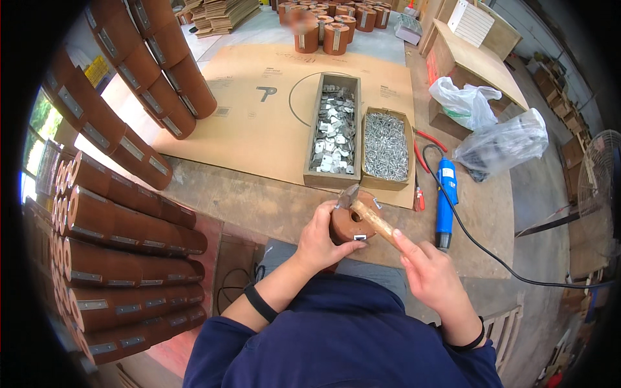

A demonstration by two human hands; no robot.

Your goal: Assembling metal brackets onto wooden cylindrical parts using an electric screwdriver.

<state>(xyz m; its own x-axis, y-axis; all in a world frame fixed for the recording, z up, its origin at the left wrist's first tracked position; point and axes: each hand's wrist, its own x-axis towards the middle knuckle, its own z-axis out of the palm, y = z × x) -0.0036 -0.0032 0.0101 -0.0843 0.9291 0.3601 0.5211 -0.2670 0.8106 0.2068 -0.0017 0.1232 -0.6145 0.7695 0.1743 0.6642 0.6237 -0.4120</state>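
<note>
My left hand (314, 243) is wrapped round the side of a short brown cylinder (345, 227) with a round hole in its top, held at the table's near edge. Small metal plates (359, 237) sit at its rim. In my closed right hand (429, 273) is a hammer (376, 223), gripped by its wooden handle. The hammer's metal head lies over the cylinder's far left rim; whether it touches cannot be told. Just beyond stand a long wooden box (312, 173) of flat metal plates and a cardboard box (386, 183) full of screws.
A blue electric screwdriver (446, 200) with a black cord lies at right, near red-handled pliers (424, 139) and a red-handled tool (420, 200). Plastic bags (508, 142) rest farther right. Stacked brown cylinders (136, 242) rise at left; more cylinders (336, 39) stand at the back. Flat cardboard (259, 136) covers the table.
</note>
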